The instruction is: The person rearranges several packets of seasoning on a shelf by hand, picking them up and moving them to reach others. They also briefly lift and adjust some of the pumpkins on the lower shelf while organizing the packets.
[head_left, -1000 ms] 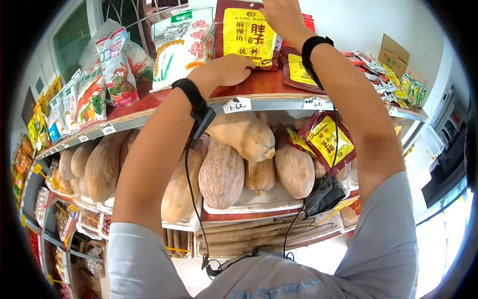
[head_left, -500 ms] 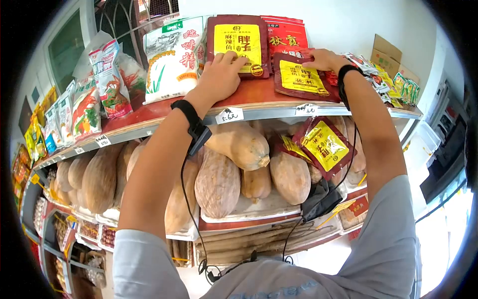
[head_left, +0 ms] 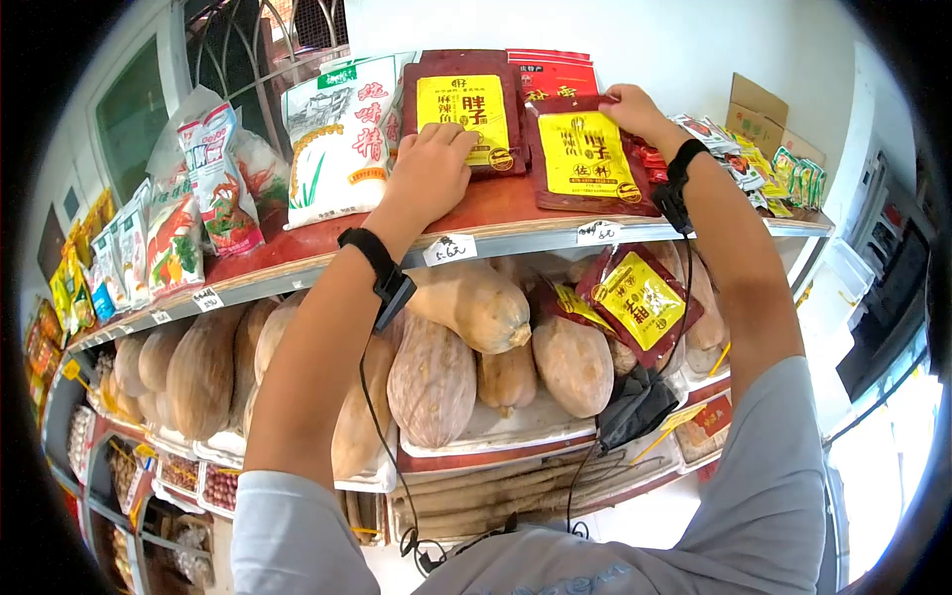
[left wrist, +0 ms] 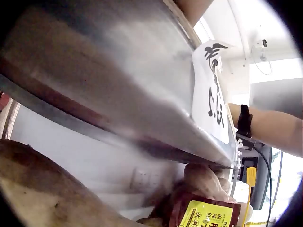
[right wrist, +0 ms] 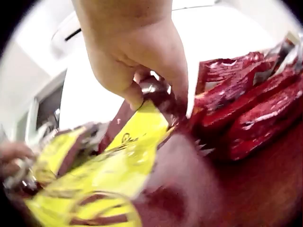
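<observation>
A maroon seasoning packet with a yellow label point(head_left: 585, 154) stands leaning back on the upper shelf. My right hand point(head_left: 640, 111) pinches its top right corner. In the right wrist view, the thumb and fingers of my right hand point(right wrist: 137, 61) squeeze the crinkled top of the packet point(right wrist: 128, 175). To its left, a matching seasoning packet point(head_left: 501, 94) leans upright. My left hand point(head_left: 431, 177) rests against the lower left of that one, fingers laid over its front. The left wrist view shows the shelf's underside and a price tag point(left wrist: 208, 92), with the left hand out of sight.
A large white bag point(head_left: 342, 144) stands left of the packets, and red packets point(head_left: 555, 74) behind. Small sachets point(head_left: 729, 159) and a cardboard box point(head_left: 759, 114) are at right. Below the shelf edge lie pumpkins point(head_left: 433, 382) and another maroon packet point(head_left: 640, 297).
My right hand has come down from the left packet's top to the right packet, whose top has risen from a flatter lie. My left hand has shifted left and lower on the left packet.
</observation>
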A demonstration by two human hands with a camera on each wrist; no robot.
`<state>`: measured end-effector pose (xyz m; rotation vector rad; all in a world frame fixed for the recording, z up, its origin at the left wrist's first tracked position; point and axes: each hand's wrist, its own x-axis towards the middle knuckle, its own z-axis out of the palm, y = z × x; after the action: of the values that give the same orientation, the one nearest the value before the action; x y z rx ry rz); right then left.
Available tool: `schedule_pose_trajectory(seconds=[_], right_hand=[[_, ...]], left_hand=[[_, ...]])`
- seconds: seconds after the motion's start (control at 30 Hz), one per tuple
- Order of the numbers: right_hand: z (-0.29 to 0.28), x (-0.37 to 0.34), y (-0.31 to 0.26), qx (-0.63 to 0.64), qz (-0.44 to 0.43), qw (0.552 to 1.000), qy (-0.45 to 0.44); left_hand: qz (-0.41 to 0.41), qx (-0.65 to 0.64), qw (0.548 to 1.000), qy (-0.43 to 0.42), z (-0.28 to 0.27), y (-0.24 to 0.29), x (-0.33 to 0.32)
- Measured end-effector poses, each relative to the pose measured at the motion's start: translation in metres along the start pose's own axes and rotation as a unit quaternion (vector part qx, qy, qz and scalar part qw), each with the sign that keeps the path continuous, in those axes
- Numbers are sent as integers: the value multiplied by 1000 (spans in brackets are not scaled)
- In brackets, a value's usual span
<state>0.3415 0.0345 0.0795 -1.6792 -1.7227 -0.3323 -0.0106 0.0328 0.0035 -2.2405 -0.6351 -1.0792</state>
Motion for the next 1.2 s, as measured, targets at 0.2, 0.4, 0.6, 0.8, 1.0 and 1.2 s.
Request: schedule_pose_trajectory(seconds=[0.2, 0.4, 0.6, 0.8, 1.0, 1.2], right_hand=[[-36, -9, -29, 147, -49, 951, 266], [-65, -56, -137, 459, -30, 839, 290], [-39, -107, -191, 486, -69, 829, 268], [-4, -130, -161, 437, -143, 843, 280], [-1, -160, -155, 505, -135, 814, 253], [10, -173, -157, 486, -167, 816, 263]], left_hand=[[18, -31, 997, 63, -16, 11, 6], [-139, -195, 971, -3, -26, 21, -1], [-228, -420, 872, -109, -32, 31, -20], [-50, -317, 884, -339, -79, -15, -35], [-246, -475, 742, -404, -168, -4, -48], [-135, -337, 921, -141, -121, 29, -70]])
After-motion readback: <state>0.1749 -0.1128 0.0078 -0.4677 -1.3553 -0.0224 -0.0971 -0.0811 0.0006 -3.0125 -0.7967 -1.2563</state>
